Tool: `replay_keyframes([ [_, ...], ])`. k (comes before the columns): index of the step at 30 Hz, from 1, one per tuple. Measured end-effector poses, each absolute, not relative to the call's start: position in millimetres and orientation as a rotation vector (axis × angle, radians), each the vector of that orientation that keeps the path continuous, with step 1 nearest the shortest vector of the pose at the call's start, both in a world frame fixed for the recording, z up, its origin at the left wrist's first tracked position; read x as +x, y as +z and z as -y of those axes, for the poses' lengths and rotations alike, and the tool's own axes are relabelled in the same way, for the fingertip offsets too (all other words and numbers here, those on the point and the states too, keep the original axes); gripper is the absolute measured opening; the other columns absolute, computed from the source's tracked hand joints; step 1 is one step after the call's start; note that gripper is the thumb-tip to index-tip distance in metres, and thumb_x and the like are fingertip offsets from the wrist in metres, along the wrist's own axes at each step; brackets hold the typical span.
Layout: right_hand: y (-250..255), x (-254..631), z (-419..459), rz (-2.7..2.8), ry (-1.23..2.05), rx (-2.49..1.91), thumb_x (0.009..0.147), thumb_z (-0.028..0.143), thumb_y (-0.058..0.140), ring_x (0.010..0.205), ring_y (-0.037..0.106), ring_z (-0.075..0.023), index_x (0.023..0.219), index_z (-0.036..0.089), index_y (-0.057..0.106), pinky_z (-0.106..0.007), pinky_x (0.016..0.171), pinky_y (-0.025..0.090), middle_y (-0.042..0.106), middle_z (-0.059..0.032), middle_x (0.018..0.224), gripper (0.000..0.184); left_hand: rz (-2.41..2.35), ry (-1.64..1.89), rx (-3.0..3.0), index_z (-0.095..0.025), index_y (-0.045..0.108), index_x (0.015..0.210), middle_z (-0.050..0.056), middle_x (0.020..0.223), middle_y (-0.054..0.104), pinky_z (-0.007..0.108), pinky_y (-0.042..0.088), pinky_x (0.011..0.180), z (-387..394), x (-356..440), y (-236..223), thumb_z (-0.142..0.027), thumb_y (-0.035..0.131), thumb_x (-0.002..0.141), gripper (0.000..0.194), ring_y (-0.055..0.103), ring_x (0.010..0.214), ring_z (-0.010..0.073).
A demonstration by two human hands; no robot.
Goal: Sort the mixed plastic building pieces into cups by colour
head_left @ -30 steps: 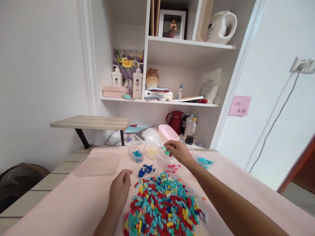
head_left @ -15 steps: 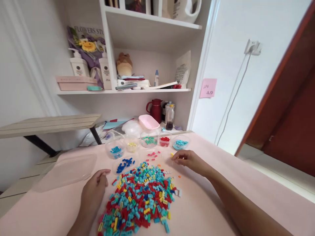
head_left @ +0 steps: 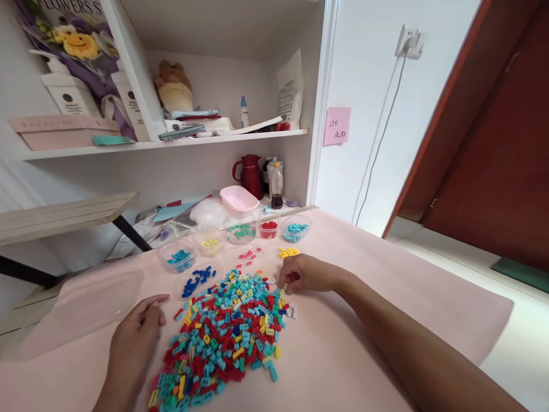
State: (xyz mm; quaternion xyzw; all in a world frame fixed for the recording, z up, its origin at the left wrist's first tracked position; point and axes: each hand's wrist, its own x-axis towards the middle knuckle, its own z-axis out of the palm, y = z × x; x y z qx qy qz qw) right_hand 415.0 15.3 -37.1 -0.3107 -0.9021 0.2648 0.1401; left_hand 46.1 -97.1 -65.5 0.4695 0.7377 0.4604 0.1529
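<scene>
Brick pile (head_left: 227, 335) sits nearest us. Our left hand (head_left: 139, 320) lies just left of it, loosely curled; we can't tell if anything's inside. Our right hand (head_left: 306, 273) is at the pile's far right edge, half closed, grasp unclear. Yellow bricks (head_left: 289, 252) just beyond; red bricks (head_left: 269, 229) farther back.

Soft light whitened the floor (head_left: 510, 366). A faint shadow edged the right arm (head_left: 397, 335); distortion stretched the box (head_left: 58, 133) at left.
</scene>
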Motion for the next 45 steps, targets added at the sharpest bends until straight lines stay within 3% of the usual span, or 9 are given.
replay_keyframes([
  [9,-40,407,-13,2.594,0.795,-0.858,0.071,0.015,0.067,0.074,0.057,-0.0130,0.085,0.022,0.072,-0.023,0.064,0.043,0.063,-0.0017,0.086,0.017,-2.159,1.261,1.361,-0.025,0.064,0.107,-0.006,0.061,0.056,0.023,0.039,0.052,98,47,-64,-0.041,0.045,0.078,0.038,0.049,0.049,0.0122],
  [20,-36,403,-6,2.308,1.046,-0.940,0.075,0.027,0.066,0.075,0.060,-0.0152,0.082,0.020,0.072,-0.025,0.066,0.046,0.066,-0.0032,0.086,0.012,-2.167,1.280,1.401,-0.020,0.066,0.102,-0.004,0.059,0.060,0.024,0.039,0.051,99,49,-65,-0.040,0.045,0.077,0.039,0.051,0.050,0.0137],
  [29,-41,394,-1,2.125,1.211,-0.924,0.071,0.038,0.071,0.066,0.060,-0.0145,0.077,0.016,0.070,-0.026,0.061,0.047,0.065,-0.0038,0.078,0.023,-2.149,1.298,1.357,-0.023,0.066,0.096,-0.005,0.058,0.059,0.025,0.038,0.052,100,50,-65,-0.037,0.043,0.078,0.032,0.051,0.049,0.0143],
  [35,-39,379,-1,2.212,1.118,-0.902,0.071,0.037,0.071,0.074,0.060,-0.0164,0.075,0.018,0.071,-0.028,0.066,0.049,0.062,-0.0058,0.089,0.019,-2.125,1.357,1.334,-0.023,0.068,0.092,-0.004,0.056,0.060,0.026,0.038,0.054,103,52,-64,-0.033,0.043,0.077,0.030,0.055,0.051,0.0160],
  [41,-14,324,-34,2.212,1.010,-0.939,0.067,0.028,0.070,0.068,0.059,-0.0153,0.072,0.017,0.070,-0.026,0.062,0.047,0.065,-0.0032,0.074,0.012,-2.106,1.401,1.298,-0.023,0.068,0.090,-0.004,0.055,0.060,0.027,0.040,0.059,105,54,-63,-0.032,0.043,0.077,0.029,0.058,0.057,0.0175],
  [45,7,273,-65,2.032,0.910,-0.972,0.074,0.032,0.063,0.064,0.059,-0.0152,0.085,0.015,0.069,-0.027,0.060,0.046,0.065,-0.0036,0.071,0.021,-2.079,1.430,1.279,-0.022,0.068,0.090,-0.004,0.054,0.059,0.026,0.038,0.053,105,54,-62,-0.031,0.043,0.075,0.030,0.054,0.049,0.0156],
])
